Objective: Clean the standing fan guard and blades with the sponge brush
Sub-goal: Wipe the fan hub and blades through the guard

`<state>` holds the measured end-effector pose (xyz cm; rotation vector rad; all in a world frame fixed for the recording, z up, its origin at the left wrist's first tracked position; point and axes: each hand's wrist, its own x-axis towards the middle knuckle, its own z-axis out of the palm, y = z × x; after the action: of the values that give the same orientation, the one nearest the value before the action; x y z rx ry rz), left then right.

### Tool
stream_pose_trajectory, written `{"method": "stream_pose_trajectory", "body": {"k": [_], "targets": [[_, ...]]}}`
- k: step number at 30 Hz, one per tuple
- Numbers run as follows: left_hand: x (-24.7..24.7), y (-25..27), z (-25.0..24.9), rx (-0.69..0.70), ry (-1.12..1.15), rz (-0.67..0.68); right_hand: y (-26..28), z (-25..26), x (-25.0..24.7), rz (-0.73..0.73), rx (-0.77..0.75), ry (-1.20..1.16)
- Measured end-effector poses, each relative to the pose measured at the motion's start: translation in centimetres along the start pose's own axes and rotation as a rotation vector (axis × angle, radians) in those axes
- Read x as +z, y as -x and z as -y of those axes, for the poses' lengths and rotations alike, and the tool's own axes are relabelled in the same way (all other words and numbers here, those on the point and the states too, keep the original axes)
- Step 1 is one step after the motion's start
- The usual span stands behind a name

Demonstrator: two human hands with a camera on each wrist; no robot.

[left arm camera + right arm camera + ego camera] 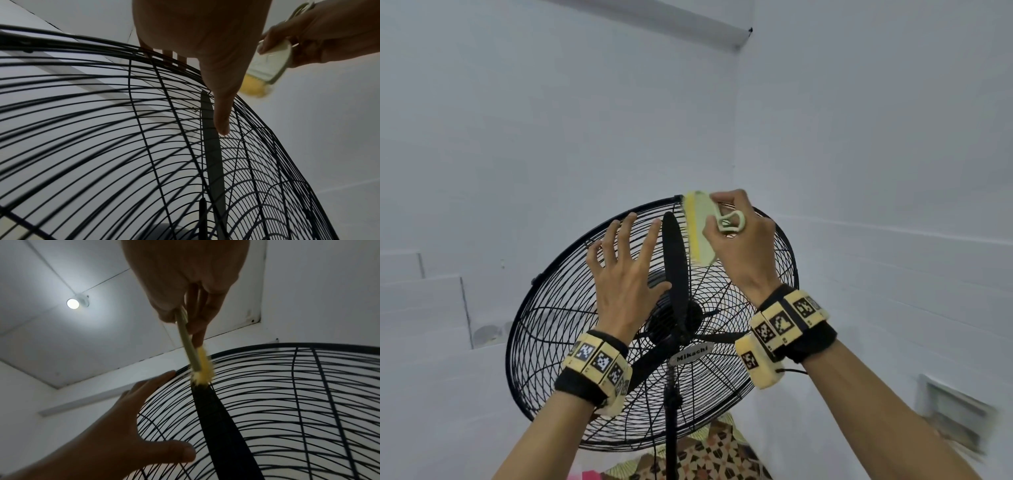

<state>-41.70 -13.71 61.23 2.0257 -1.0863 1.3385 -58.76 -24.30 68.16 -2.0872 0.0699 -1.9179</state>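
my right hand [738,236] grips the pale green plastic sponge brush with its yellow sponge strip [700,229], pressed to the top of the black wire fan guard [571,342] near the rim. its long axis runs along the upright black blade [674,270], just left of it. my left hand [625,270] lies spread flat on the wires beyond. the right is nearer, so i judge it sweeps next.

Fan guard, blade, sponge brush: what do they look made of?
Fan guard: thin black wire, probably painted or coated metal; fine rods hold a crisp domed shape.
Blade: matte black, smooth, slightly dusty; plastic or painted metal, cannot tell which.
Sponge brush, gripped by the right hand: pale green rigid body with a looped handle, likely moulded plastic; its yellow edge looks soft and fuzzy, like foam.
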Motion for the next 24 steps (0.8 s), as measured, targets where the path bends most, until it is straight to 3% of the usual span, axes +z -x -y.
{"method": "stream_pose_trajectory", "body": {"k": [3,7,9,12,16,21,24], "targets": [[0.2,0.1,-0.3,0.01,0.002,-0.022,1.2,-0.1,0.9,-0.069,-0.097,-0.034],[0.0,0.0,0.0,0.0,0.015,-0.01,7.2,-1.6,1.6,0.169,-0.084,0.091],[-0.3,0.0,0.3,-0.007,0.012,0.013,9.0,-1.9,1.5,0.221,-0.041,0.139],[-0.2,0.1,0.4,-0.001,0.011,-0.004,8.1,-1.2,1.5,0.126,0.004,0.025],[0.1,0.3,0.0,0.009,0.01,-0.035,6.9,-1.1,2.2,-0.028,-0.06,-0.042],[0.1,0.0,0.5,-0.009,0.007,-0.013,11.6,-3.0,1.7,0.295,0.098,0.017],[0.2,0.0,0.4,-0.005,0.011,-0.029,10.7,-2.5,1.3,0.185,0.071,-0.072]]}}
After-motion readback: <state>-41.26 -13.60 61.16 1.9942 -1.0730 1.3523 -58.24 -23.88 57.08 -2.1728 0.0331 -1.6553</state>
